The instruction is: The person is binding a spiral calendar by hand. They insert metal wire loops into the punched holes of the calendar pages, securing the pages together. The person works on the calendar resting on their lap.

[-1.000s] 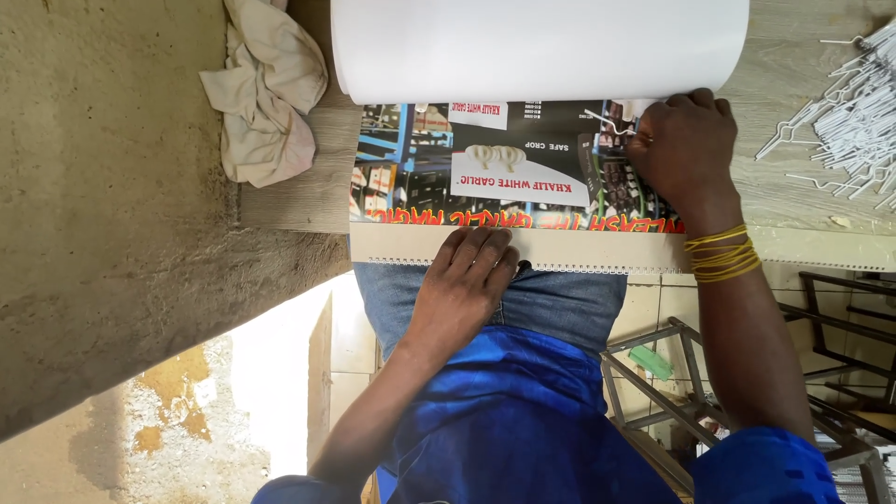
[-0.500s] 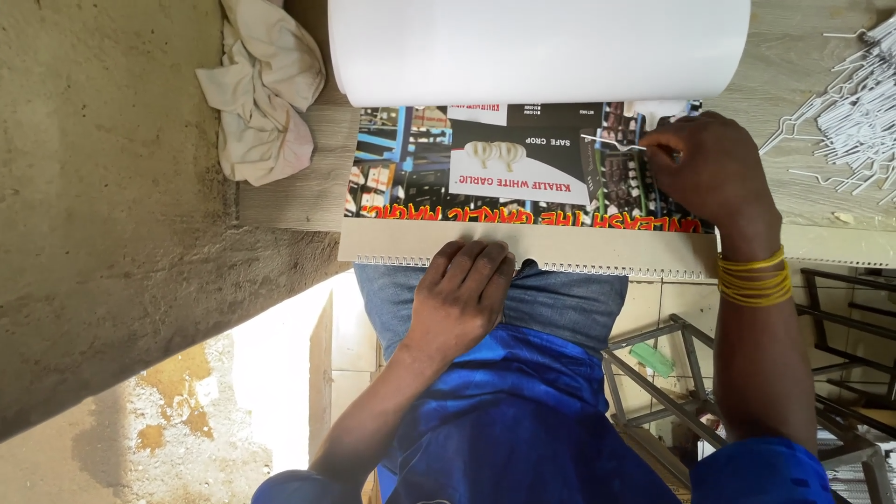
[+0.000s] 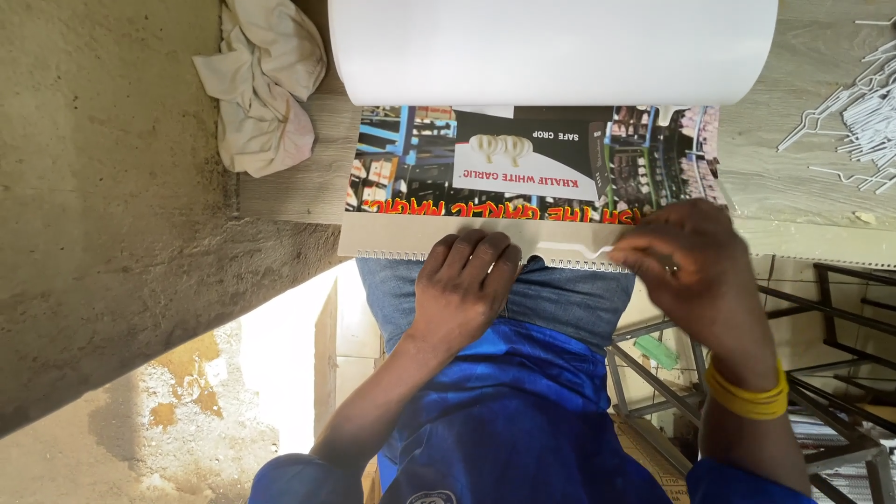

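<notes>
One calendar point(image 3: 532, 177) lies on the counter point(image 3: 289, 187), its wire-bound edge running left to right along the near rim. The left hand point(image 3: 467, 280) presses flat on that edge; the right hand point(image 3: 686, 257) pinches one white hanger point(image 3: 579, 250) beside it, touching the binding.

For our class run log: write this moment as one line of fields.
left hand: flat on calendar binding edge | right hand: pinching white hanger at spiral | nearby: rag, paper roll, hanger pile
</notes>
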